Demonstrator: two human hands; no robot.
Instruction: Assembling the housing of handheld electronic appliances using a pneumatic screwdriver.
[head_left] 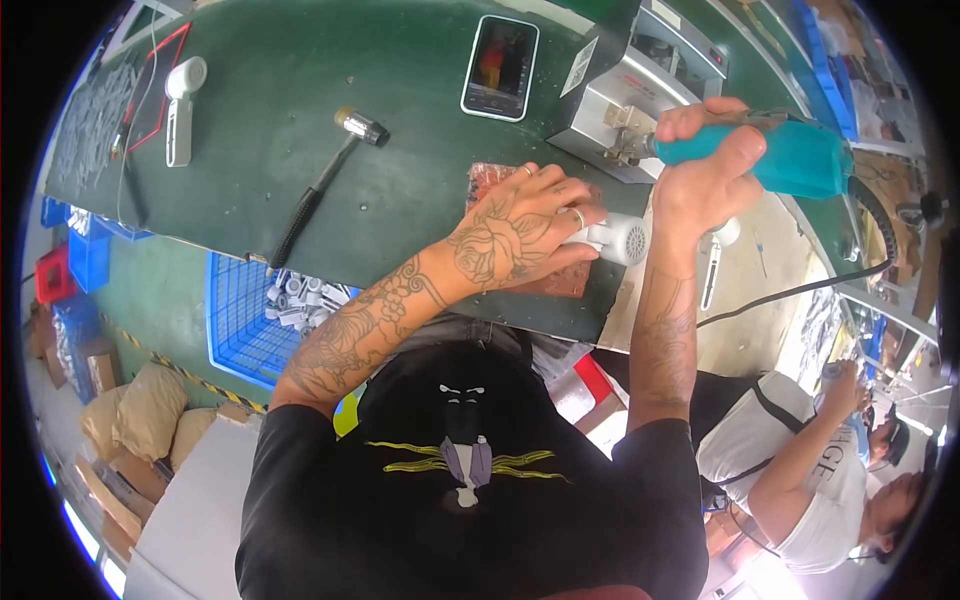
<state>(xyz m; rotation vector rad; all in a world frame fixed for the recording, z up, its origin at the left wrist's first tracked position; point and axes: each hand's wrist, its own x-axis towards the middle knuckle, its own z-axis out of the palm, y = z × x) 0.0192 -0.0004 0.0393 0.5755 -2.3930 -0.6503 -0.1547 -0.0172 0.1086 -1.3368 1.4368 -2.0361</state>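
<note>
My left hand (520,225) presses a small white handheld fan part (622,238) down onto a reddish mat (560,280) on the green bench (300,90). My right hand (705,165) grips a teal electric screwdriver (790,155), held just above and right of the white part; its tip is hidden behind my hand. A black cable (800,290) runs from the tool off to the right.
A black-handled mallet (325,180), a phone with a lit screen (500,68) and a finished white fan (182,105) lie on the bench. A grey metal machine (640,85) stands behind my hands. A blue crate of white parts (260,315) sits below. A person in white works at lower right (820,480).
</note>
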